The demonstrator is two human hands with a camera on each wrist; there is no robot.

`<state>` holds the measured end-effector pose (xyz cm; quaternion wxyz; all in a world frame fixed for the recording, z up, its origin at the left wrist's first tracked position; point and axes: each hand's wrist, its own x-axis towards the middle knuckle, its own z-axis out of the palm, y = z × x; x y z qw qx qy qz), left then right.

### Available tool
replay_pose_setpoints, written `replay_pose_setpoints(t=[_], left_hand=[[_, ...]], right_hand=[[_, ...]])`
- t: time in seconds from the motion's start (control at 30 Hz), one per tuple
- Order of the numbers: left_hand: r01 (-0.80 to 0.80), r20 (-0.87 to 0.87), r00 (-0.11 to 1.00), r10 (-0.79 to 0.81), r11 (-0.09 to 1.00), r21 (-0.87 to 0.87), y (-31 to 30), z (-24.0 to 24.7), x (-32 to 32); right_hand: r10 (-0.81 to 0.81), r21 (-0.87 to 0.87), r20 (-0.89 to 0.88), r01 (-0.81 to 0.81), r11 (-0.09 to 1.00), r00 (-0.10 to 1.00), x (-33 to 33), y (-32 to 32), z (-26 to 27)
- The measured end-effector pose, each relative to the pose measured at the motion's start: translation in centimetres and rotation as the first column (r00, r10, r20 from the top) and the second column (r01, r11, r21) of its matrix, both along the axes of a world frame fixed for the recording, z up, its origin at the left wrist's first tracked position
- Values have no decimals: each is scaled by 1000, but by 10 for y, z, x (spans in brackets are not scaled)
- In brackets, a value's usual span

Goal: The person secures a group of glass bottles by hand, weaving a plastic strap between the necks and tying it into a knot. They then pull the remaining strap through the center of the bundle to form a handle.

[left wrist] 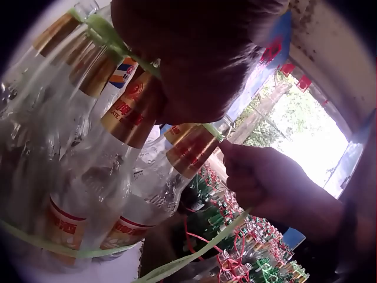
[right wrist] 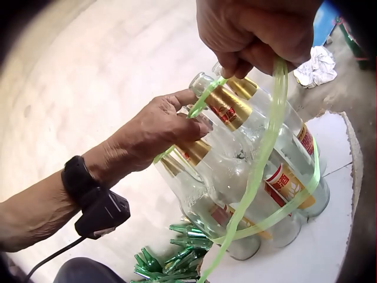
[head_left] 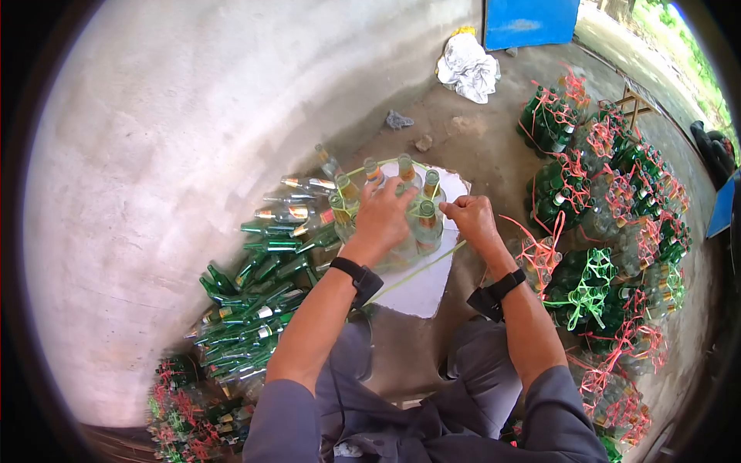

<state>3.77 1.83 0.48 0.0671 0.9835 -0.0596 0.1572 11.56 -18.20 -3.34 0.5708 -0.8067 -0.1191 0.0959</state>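
A cluster of clear glass bottles [head_left: 427,235] with gold neck labels stands upright on a white board [head_left: 413,297]. Light green plastic strap [right wrist: 281,213] circles their lower bodies, and more of it runs around the necks. My left hand [head_left: 382,220] lies over the tops, its thumb and fingers around a bottle neck in the right wrist view. At the cluster's right side, my right hand [head_left: 475,222] pinches the green strap beside a gold-labelled neck [right wrist: 228,109]. One length of strap hangs from that hand down past the bottles.
Loose green and clear bottles [head_left: 266,266] lie piled on the left against the pale wall [head_left: 170,154]. Bundles tied with red and green strap [head_left: 594,278] fill the right side. A crumpled white sack [head_left: 467,69] lies near the blue panel [head_left: 529,23].
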Motion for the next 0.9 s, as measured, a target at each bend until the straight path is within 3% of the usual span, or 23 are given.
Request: replay_pose_setpoints(t=[0.23, 0.3, 0.6, 0.67, 0.8, 0.87, 0.9], left_hand=[[108, 51, 992, -112, 992, 68, 7, 8, -7], [143, 66, 987, -149, 986, 87, 13, 8, -9], [304, 32, 950, -311, 943, 134, 30, 8, -14], [210, 28, 977, -209, 977, -42, 26, 9, -18], [161, 96, 982, -163, 986, 31, 22, -2, -30], [-19, 165, 986, 16, 1000, 17, 10, -4, -41], [-20, 166, 986, 16, 1000, 18, 6, -9, -45]], right_hand=[[47, -24, -63, -48, 999, 997, -2, -10, 9], [48, -42, 4, -47, 998, 999, -6, -12, 14], [76, -105, -13, -76, 992, 997, -21, -19, 28], [66, -98, 11, -65, 993, 998, -20, -19, 25], [73, -155, 8, -71, 985, 997, -18, -18, 20], [61, -145, 57, -52, 988, 997, -19, -16, 20], [42, -135, 104, -28, 990, 994, -20, -16, 21]])
